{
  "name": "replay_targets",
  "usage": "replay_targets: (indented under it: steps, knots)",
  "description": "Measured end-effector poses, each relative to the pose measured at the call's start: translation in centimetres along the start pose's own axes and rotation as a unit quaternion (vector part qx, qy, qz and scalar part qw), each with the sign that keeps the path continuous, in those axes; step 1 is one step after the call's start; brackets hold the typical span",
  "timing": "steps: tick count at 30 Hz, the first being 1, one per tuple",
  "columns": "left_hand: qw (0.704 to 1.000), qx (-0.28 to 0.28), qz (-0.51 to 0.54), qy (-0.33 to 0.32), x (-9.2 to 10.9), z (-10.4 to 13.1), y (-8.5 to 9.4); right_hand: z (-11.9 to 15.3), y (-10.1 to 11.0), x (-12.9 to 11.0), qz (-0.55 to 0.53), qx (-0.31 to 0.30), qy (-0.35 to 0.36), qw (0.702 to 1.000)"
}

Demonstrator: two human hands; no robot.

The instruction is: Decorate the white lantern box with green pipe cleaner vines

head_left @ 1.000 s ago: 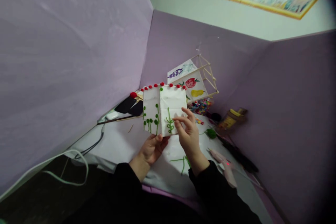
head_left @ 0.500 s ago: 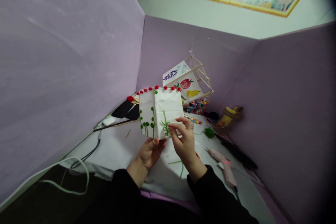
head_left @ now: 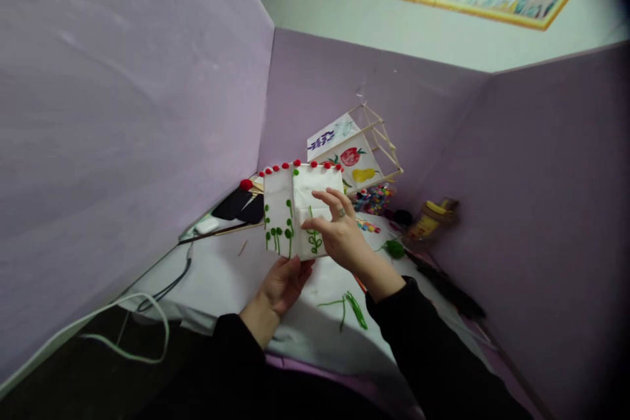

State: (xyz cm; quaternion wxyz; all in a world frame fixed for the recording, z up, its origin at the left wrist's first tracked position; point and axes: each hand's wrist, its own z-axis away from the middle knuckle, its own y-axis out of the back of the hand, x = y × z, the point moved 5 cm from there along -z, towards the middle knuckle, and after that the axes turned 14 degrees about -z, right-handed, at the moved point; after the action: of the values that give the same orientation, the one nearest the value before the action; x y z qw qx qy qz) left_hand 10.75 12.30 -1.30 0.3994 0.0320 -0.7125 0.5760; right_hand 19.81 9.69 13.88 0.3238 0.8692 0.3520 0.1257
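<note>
My left hand (head_left: pixel 284 282) grips a white panelled craft piece (head_left: pixel 278 190) by its bottom edge, thumb in front. Red pompoms (head_left: pixel 296 163) line the top edge, and green stems with round leaves (head_left: pixel 278 236) decorate its left panel. In front of the right panel is my right hand (head_left: pixel 339 226), with thumb and fingers spread apart and nothing visible between them. Just behind the thumb, a green looped stem shape (head_left: pixel 314 243) sits on that panel, partly covered by the hand. Whether the fingertips touch the panel, I cannot tell.
Green stem pieces (head_left: pixel 353 312) lie on the white-covered table (head_left: pixel 216 275). Behind stands a stick frame with painted panels (head_left: pixel 352 154), near a bag of colourful pompoms (head_left: pixel 377 199). To the right are a green ball (head_left: pixel 394 249) and a yellow-brown container (head_left: pixel 428 220). Purple partitions enclose the table.
My right hand has risen and shifted across the right panel, its fingers opening from a near pinch. The left hand and craft piece hold nearly still. Green pieces on the table are now more visible.
</note>
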Motion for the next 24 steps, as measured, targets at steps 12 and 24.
replay_targets:
  steps: [12, 24]
  knots:
    - [1.0, -0.006, -0.006, -0.003, 0.07, 0.13, -0.11, 0.5, 0.58, 0.22, -0.005, -0.022, -0.025, 0.999]
    - [1.0, 0.004, 0.001, -0.003, -0.04, -0.01, -0.03, 0.64, 0.78, 0.44, -0.021, -0.011, -0.037, 0.999]
